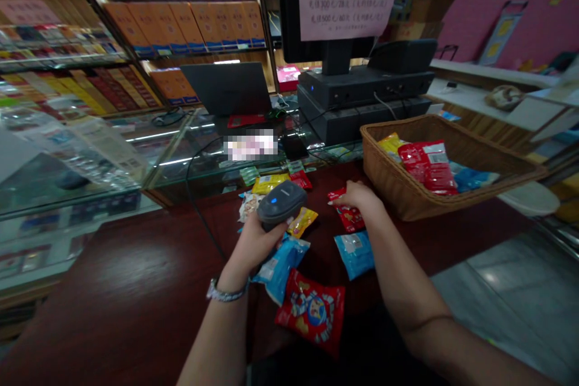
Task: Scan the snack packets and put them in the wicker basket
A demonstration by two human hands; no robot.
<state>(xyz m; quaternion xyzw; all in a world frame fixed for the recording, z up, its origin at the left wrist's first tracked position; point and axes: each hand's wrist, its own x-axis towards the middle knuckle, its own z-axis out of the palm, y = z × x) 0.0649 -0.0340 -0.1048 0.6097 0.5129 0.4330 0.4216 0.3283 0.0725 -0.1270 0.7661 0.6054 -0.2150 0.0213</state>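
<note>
My left hand (257, 238) is wrapped round a dark grey handheld barcode scanner (284, 198) with a small blue light on top. My right hand (358, 196) has its fingers on a red snack bag (350, 218), gripping its upper edge. Just below that lies a blue snack bag (355, 251). Under and beside the scanner are another blue snack bag (283, 265) and a small yellow packet (303, 222). Nearest to me a larger red snack bag (314, 310) with a cartoon figure lies face up. Behind the scanner sits a yellow bag (270, 183).
A wicker basket (420, 208) holding red, yellow and blue bags stands at the right. Beyond the dark wooden counter (149, 277) are a laptop (228, 89), a glass display case and a black till (325, 114) with a monitor. The scanner's cable runs along the left.
</note>
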